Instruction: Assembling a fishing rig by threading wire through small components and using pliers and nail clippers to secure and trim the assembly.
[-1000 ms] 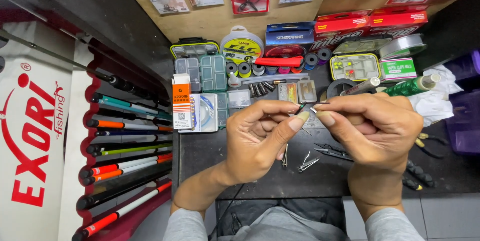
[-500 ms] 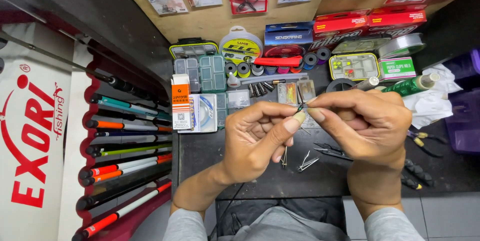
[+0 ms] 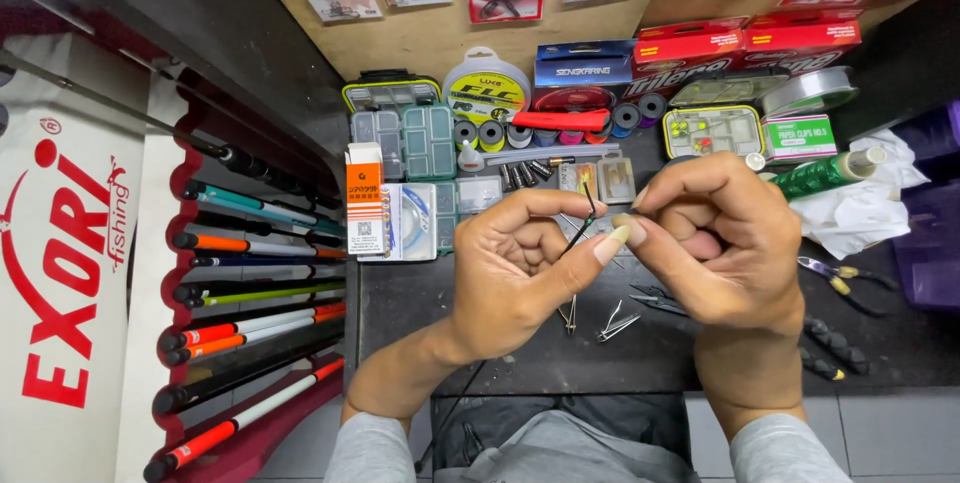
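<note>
My left hand and my right hand meet above a dark work mat, fingertips almost touching. Between them runs a thin dark strand, like fine line or wire, pinched by the thumb and forefinger of each hand. The strand rises in a small loop above the fingers. On the mat just under the hands lie small metal clips and a pair of small scissors.
Behind the hands stand clear tackle boxes, line spools, red and blue boxes, an orange-white carton and a green bottle. Pliers lie at right. Several fishing rods lean at left.
Both hands have stayed together over the mat. The fingers have shifted slightly and the strand's loop now stands up more clearly between them.
</note>
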